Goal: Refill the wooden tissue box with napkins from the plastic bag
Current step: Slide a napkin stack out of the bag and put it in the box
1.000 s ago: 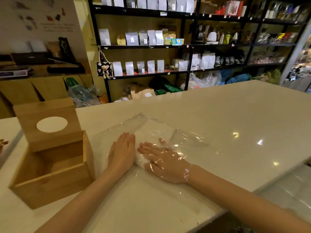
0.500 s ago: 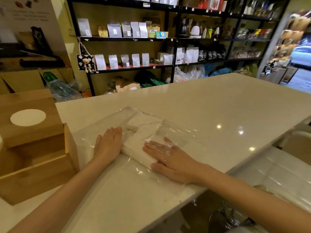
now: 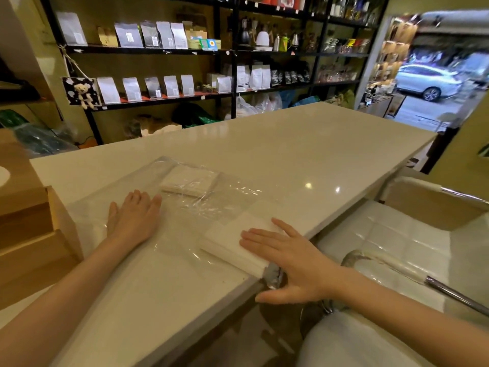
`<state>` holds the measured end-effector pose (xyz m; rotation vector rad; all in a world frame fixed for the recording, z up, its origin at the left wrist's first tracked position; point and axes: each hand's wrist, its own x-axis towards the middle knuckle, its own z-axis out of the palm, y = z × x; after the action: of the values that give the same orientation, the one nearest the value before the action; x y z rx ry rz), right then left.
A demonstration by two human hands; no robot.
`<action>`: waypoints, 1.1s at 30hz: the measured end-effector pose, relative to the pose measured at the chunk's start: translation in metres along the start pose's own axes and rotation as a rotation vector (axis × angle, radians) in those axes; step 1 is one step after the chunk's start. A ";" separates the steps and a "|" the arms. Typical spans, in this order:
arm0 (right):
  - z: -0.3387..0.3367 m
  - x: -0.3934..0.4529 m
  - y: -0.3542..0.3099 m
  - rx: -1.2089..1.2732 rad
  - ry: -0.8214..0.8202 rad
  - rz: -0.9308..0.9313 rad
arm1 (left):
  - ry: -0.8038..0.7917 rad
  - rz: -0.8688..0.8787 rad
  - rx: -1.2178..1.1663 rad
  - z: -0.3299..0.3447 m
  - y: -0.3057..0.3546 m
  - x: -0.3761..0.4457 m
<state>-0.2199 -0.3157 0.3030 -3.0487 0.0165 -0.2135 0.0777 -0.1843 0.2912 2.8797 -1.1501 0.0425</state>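
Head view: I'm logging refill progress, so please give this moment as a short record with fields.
left hand: flat, pressing the clear plastic bag on the white counter
right hand: fingers on the white napkin stack at the counter's near edge, outside the bag
still in bag: smaller white napkin pile
open wooden tissue box: far left, interior out of view

Warm dim indoor light, ceiling lamps glinting on the glossy table (image 3: pixel 312 160), daylight glowing through the doorway (image 3: pixel 434 72), edges bending and blurring.
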 end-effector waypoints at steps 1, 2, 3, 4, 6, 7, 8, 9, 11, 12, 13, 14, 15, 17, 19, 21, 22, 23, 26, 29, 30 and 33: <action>0.004 -0.004 0.001 -0.044 0.042 -0.006 | 0.001 0.008 0.002 0.000 0.000 0.000; 0.008 -0.008 0.002 -0.078 0.081 -0.007 | 0.001 0.014 0.005 0.001 0.000 0.001; 0.011 -0.012 0.003 -0.086 0.113 -0.003 | 0.001 0.016 -0.001 0.002 -0.002 0.002; 0.011 -0.015 0.004 -0.070 0.137 0.002 | 0.000 0.012 -0.012 0.003 -0.003 0.003; 0.006 -0.021 0.004 -0.013 0.159 0.021 | -0.001 -0.003 -0.025 0.006 -0.007 0.007; 0.001 -0.023 0.004 0.013 0.169 0.029 | 0.000 -0.002 -0.021 0.008 -0.009 0.009; -0.005 -0.023 0.004 0.049 0.198 0.036 | -0.003 -0.002 -0.017 0.010 -0.009 0.010; -0.013 -0.022 0.002 0.119 0.234 0.062 | -0.005 -0.006 -0.027 0.011 -0.010 0.011; -0.033 -0.020 -0.002 0.325 0.306 0.168 | 0.000 -0.023 -0.075 0.010 -0.009 0.010; -0.044 -0.019 -0.005 0.410 0.374 0.222 | 0.014 -0.029 -0.099 0.009 -0.008 0.009; -0.057 -0.017 -0.007 0.491 0.446 0.266 | 0.045 -0.036 -0.130 0.007 -0.006 0.007; -0.068 -0.014 -0.008 0.588 0.512 0.291 | 0.083 -0.049 -0.177 0.003 -0.004 0.004; -0.077 -0.010 -0.008 0.697 0.567 0.303 | 0.124 -0.063 -0.233 -0.001 0.000 0.000; -0.088 0.005 -0.003 0.887 0.649 0.321 | 0.201 -0.071 -0.329 -0.012 0.007 -0.011; -0.092 0.024 0.000 1.016 0.662 0.383 | 0.329 -0.048 -0.376 -0.028 0.016 -0.021; -0.091 0.048 -0.001 1.115 0.611 0.437 | 0.475 -0.014 -0.354 -0.052 0.026 -0.031; -0.088 0.060 -0.002 1.154 0.576 0.455 | 0.519 0.000 -0.368 -0.066 0.031 -0.039; -0.084 0.071 -0.002 1.182 0.541 0.470 | 0.551 0.025 -0.417 -0.079 0.033 -0.048; -0.074 0.105 -0.009 1.262 0.466 0.505 | 0.457 0.118 -0.726 -0.112 0.033 -0.072; -0.069 0.138 -0.023 1.291 0.400 0.480 | -0.125 0.070 -1.139 -0.133 0.018 -0.082; -0.068 0.148 -0.029 1.289 0.384 0.453 | -0.298 0.038 -1.221 -0.136 0.009 -0.082; -0.073 0.176 -0.054 1.256 0.327 0.313 | -0.497 -0.102 -1.450 -0.136 -0.028 -0.084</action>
<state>-0.0555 -0.2707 0.4037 -1.7139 0.2630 -0.4658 0.0346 -0.1003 0.4224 1.6034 -0.5638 -1.0526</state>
